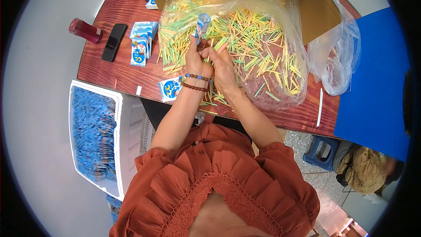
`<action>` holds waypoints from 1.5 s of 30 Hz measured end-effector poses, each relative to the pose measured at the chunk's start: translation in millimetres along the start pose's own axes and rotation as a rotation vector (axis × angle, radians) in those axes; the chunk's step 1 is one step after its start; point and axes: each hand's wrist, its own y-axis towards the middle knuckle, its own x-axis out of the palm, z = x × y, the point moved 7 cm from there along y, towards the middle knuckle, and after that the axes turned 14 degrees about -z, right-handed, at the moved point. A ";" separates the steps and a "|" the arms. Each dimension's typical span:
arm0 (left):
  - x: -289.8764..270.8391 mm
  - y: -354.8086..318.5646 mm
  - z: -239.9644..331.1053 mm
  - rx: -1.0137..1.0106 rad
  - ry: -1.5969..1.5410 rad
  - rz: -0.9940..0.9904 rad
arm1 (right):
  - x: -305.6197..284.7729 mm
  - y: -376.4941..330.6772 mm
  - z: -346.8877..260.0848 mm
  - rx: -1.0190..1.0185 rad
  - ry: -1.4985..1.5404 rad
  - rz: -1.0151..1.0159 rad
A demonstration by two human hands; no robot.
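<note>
My left hand [196, 59], with bead bracelets on the wrist, holds a small blue-and-white paper packet [202, 24] upright over the table. My right hand [222, 66] is pressed against it and pinches a few thin sticks [219, 48] at the packet's mouth. Both hands sit at the near edge of a large clear plastic bag [280, 26] full of green, yellow and orange sticks [258, 44] spread on the red-brown wooden table [118, 74].
Flat blue-and-white packets [142, 41] lie left of the hands; another packet [170, 88] is by my left wrist. A black phone [114, 41] and red bottle [85, 30] lie further left. A white crate [127, 149] holds filled blue packets. A blue board [377, 87] lies right.
</note>
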 end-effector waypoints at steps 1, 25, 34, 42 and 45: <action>-3.9 1.6 2.7 0.001 0.013 -0.033 | 5.5 -1.6 1.1 0.026 0.002 -0.013; 35.9 -38.7 30.4 0.245 0.098 -0.240 | 55.6 23.2 -89.1 -0.341 -0.473 0.123; 40.0 -34.8 26.3 0.198 -0.048 -0.304 | 54.1 30.9 -82.9 -0.226 -0.477 0.026; 38.4 -30.1 25.5 0.127 -0.166 -0.377 | 54.7 45.8 -77.8 -0.228 -0.497 -0.039; 33.7 -29.0 20.7 0.083 -0.240 -0.350 | 66.1 45.8 -89.1 -0.244 -0.552 -0.048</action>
